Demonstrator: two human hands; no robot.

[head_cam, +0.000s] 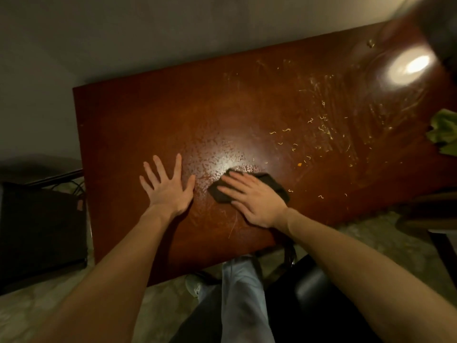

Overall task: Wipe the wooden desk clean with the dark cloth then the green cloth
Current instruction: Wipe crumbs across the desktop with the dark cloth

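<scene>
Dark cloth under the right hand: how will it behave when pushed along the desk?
Probably floppy: the dark cloth lies crumpled flat under the right hand. Likely slides easily, since the desk looks glossy and wet.

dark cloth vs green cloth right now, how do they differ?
The dark cloth lies flattened under the right hand; the green cloth sits crumpled, untouched. The dark cloth is near the front edge; the green cloth is at the right end of the desk, partly out of frame. Both lie on it.
</scene>
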